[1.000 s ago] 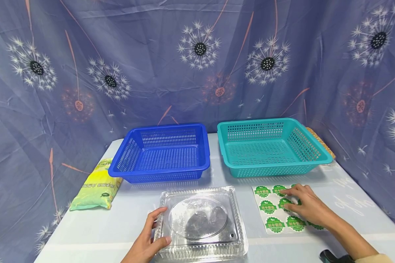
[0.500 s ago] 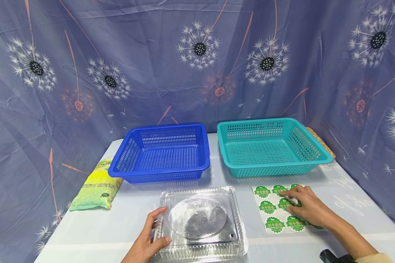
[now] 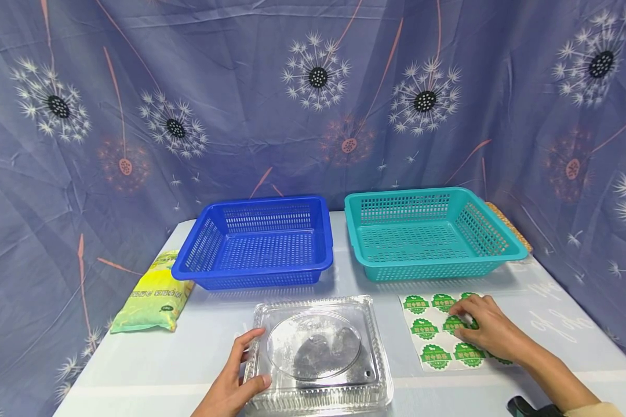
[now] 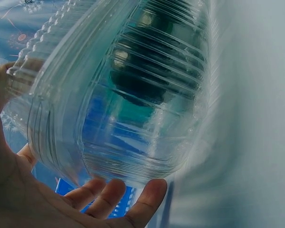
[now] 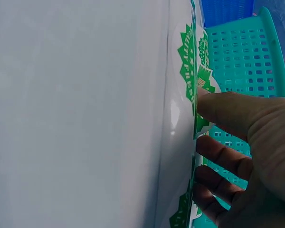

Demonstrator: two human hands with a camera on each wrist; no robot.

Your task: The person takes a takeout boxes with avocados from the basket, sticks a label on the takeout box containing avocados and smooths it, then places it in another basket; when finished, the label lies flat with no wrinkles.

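Left hand [image 3: 230, 375] on the clear box [image 3: 315, 347], right hand [image 3: 489, 327] pinching a green sticker [image 5: 205, 78]

Your left fingers and thumb spread round the box's left end, gripping glossy, ribbed plastic on the pale table [image 3: 198, 324]. In the head view the lid's oval stretches sideways. Right of it, your right thumb and index finger bend in on the scallop-edged sticker, partly lifted from the white sheet [image 3: 444, 341], whose rows run roughly left to right.

A blue-violet cloth backdrop [image 3: 250, 116], creased in places, hangs behind and to both sides of a pale table [image 3: 151, 370]. White dandelion heads [image 3: 318, 77] with dark centres pattern the backdrop, among coral-pink stems [image 3: 392, 49]; whitish script [image 3: 557, 324] marks the table's right side
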